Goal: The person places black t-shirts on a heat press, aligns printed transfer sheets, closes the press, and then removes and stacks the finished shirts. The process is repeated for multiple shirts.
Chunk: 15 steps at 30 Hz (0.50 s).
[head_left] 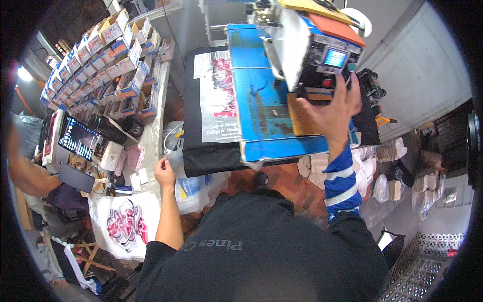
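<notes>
Machine (317, 50) w/ orange top is far & right of centre, over the right part of the blue board (257, 98). Prob. heavy & rigid, metal maybe hot: hold by the casing, keep fingers off bare metal. Panel by the lit screen (335, 58) prob. needs only a light fingertip push. Your R hand (333, 111) is spread wide, nothing gripped, fingertips at the panel just below the screen; can't tell if touching. Printed sheet (215, 95), left of the board on black cloth (211, 160), looks thin, floppy, easily creased: take it by opp. edges. Your L hand (165, 173), nearer & left, is loosely curled; can't tell if it holds anything small. Farther left: stacked boxes (108, 55), monitor (78, 140).
</notes>
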Motion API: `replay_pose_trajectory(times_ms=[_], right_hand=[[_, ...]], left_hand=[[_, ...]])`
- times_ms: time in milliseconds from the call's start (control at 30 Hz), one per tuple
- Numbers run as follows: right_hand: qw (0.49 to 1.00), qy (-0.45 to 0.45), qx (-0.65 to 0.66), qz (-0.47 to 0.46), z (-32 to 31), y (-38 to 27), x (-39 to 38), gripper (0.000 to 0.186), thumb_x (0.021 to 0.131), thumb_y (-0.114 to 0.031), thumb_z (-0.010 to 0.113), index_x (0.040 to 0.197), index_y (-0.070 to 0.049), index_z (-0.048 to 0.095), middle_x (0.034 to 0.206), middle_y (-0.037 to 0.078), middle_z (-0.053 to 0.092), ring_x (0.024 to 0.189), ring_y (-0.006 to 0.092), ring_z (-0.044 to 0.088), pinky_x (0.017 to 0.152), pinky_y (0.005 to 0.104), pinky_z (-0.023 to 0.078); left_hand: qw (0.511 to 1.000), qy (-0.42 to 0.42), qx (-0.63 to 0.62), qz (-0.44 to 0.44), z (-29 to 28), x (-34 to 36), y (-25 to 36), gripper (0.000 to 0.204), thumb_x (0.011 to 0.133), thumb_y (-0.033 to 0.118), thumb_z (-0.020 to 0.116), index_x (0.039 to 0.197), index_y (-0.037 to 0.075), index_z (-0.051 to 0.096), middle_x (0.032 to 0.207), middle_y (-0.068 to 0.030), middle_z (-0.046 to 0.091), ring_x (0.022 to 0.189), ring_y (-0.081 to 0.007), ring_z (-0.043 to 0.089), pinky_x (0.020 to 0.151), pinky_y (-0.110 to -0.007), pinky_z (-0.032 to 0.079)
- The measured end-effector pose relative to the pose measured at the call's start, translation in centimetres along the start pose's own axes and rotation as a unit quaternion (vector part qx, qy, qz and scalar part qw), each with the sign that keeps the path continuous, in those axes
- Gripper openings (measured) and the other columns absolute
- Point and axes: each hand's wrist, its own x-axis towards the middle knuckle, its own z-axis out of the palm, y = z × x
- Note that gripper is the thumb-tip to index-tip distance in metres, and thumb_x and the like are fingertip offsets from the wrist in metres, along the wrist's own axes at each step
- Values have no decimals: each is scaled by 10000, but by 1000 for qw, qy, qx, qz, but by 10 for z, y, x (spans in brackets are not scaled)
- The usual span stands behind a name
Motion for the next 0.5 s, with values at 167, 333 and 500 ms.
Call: replay_pose_trajectory(times_ms=[167, 333, 500], right_hand=[[995, -62, 61, -44, 21, -65, 15, 1181, 606, -533, 943, 1546, -55, 411, 1639, 381, 185, 1505, 576, 228, 1223, 654, 232], [988, -15, 146, -47, 40, -123, 14, 1144, 578, -508, 957, 1425, 59, 438, 1580, 381, 279, 1464, 589, 261, 1195, 695, 243], [985, -3, 168, -40, 48, -157, 14, 1121, 567, -498, 955, 1401, 54, 449, 1537, 366, 319, 1422, 596, 294, 1181, 716, 242]], left_hand=[[996, -20, -55, -70, -2, -34, -50, 177, 965, 123, 671, 1059, -4, 752, 977, -113, 753, 887, -187, 702, 829, -332, 555], [987, -30, -37, -152, -16, -88, -66, 174, 958, 107, 664, 1053, -10, 751, 978, -123, 753, 895, -191, 699, 845, -344, 550], [986, -29, 6, -161, -61, -154, -90, 198, 957, 114, 653, 1065, -27, 741, 1004, -151, 739, 924, -256, 699, 872, -372, 542]])
